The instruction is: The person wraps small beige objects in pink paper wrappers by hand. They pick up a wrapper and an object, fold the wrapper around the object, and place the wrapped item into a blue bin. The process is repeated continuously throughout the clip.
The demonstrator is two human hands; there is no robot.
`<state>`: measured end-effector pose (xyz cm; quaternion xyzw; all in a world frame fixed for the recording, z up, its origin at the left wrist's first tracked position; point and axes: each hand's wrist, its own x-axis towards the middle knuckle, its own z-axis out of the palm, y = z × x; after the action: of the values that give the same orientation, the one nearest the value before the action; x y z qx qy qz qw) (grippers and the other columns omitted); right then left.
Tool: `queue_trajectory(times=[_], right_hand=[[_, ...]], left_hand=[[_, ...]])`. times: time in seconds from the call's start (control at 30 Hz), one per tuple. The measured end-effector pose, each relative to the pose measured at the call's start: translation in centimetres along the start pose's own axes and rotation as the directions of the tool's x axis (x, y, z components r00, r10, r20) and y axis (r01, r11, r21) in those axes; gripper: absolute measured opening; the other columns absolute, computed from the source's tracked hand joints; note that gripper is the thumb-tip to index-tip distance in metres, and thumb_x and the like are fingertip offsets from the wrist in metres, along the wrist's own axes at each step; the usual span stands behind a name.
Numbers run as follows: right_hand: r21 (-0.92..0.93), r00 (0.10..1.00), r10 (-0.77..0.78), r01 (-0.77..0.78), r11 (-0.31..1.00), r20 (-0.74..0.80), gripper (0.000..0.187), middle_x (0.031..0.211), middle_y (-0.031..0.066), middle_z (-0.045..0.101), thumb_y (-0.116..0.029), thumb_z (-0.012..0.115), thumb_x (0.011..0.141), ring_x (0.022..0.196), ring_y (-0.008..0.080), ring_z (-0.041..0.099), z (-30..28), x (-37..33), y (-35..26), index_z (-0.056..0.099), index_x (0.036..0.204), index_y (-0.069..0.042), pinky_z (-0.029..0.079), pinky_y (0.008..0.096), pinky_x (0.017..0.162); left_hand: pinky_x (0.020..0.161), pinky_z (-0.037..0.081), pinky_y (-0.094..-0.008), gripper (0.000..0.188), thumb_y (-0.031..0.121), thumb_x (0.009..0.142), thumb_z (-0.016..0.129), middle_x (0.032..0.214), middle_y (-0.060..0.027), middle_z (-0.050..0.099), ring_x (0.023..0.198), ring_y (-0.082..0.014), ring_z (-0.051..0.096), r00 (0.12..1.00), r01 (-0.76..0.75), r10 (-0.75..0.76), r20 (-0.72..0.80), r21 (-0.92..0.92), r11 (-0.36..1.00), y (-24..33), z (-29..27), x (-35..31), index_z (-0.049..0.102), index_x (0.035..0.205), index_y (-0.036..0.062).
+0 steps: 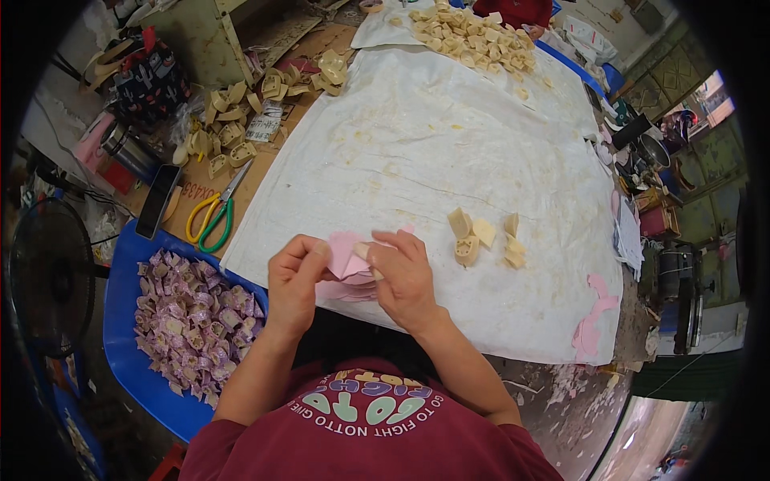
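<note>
My left hand (293, 276) and my right hand (405, 276) are close together over the near edge of the cloth-covered table (385, 168). Between them is a thin, soft-looking pink piece (343, 244), pinched by the fingers and thumb of each hand. Its lower part is folded or overlaps another layer; which one I cannot tell. Just beneath the hands lies a stack of similar pink pieces (353, 292), partly covered by my fingers. To the right of my right hand stand small cream-coloured moulded pieces (465, 250), with more cream pieces (513, 252) beside them.
A blue tub (120, 321) of purple glittery pieces (196, 321) stands at my left. Scissors (215, 216) and a phone (158, 200) lie nearby. Pink strips (593, 321) rest at the right edge. Far off, a person in red (513, 10) sits behind a cream heap (473, 40).
</note>
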<state>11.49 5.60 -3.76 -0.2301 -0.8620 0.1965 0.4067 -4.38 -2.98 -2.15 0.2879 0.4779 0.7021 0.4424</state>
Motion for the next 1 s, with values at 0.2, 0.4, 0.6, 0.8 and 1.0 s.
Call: queue_trajectory(times=[0.2, 0.4, 0.6, 0.8, 1.0], right_hand=[[-0.082, 0.998, 0.05, -0.047, 0.996, 0.039, 0.027, 0.099, 0.0116, 0.068, 0.002, 0.061, 0.075, 0.1, 0.03, 0.062, -2.7, -1.5, 0.8, 0.065, 0.101, -0.002, 0.044, 0.0444, 0.09], [0.225, 0.959, 0.191, -0.143, 0.964, -0.21, 0.033, 0.106, 0.0145, 0.067, -0.002, 0.063, 0.08, 0.105, 0.0335, 0.06, -2.9, 1.0, -1.3, 0.063, 0.113, 0.0, 0.044, 0.0416, 0.095], [0.542, 0.831, 0.481, -0.551, 0.634, 0.281, 0.03, 0.103, 0.0071, 0.068, -0.008, 0.071, 0.081, 0.098, 0.0177, 0.061, -3.7, 1.2, -1.8, 0.066, 0.109, 0.0, 0.048, 0.032, 0.088], [0.654, 0.736, 0.568, -0.64, 0.404, 0.368, 0.017, 0.092, 0.004, 0.068, -0.007, 0.072, 0.082, 0.086, 0.0082, 0.06, -3.7, 0.9, -2.0, 0.066, 0.097, 0.0, 0.049, 0.0248, 0.077], [0.578, 0.696, 0.591, -0.698, 0.422, 0.408, 0.012, 0.084, 0.0027, 0.067, -0.007, 0.07, 0.083, 0.08, 0.0072, 0.059, -4.7, 0.7, -1.8, 0.066, 0.092, 0.001, 0.048, 0.0246, 0.071]], left_hand=[[0.065, 0.058, -0.0298, 0.018, 0.017, 0.095, 0.054, 0.077, -0.0078, 0.066, 0.066, -0.017, 0.066, 0.959, 0.042, -0.078, -0.274, -0.133, 0.99, 1.1, -1.7, 1.9, 0.061, 0.089, 0.0007], [0.068, 0.058, -0.0307, 0.016, 0.017, 0.095, 0.054, 0.077, -0.0068, 0.066, 0.071, -0.0172, 0.067, 0.982, 0.104, -0.131, -0.138, -0.182, 0.978, 0.4, 0.5, 1.3, 0.059, 0.087, 0.0038], [0.057, 0.036, -0.021, 0.016, 0.018, 0.095, 0.057, 0.072, 0.003, 0.056, 0.062, -0.0032, 0.046, 0.988, 0.142, -0.133, 0.078, -0.126, 0.982, -0.1, 1.5, 0.5, 0.058, 0.084, 0.0066], [0.073, 0.05, -0.0252, 0.023, 0.021, 0.096, 0.057, 0.094, -0.0059, 0.066, 0.084, -0.0104, 0.062, 0.964, 0.244, -0.193, 0.182, -0.328, 0.913, 0.0, 2.9, -0.3, 0.062, 0.104, -0.0001], [0.075, 0.053, -0.0282, 0.032, 0.024, 0.096, 0.06, 0.101, -0.0078, 0.068, 0.09, -0.0126, 0.064, 0.927, 0.228, -0.248, 0.282, 0.102, 0.968, -0.3, 3.2, -0.6, 0.063, 0.113, -0.0031]])
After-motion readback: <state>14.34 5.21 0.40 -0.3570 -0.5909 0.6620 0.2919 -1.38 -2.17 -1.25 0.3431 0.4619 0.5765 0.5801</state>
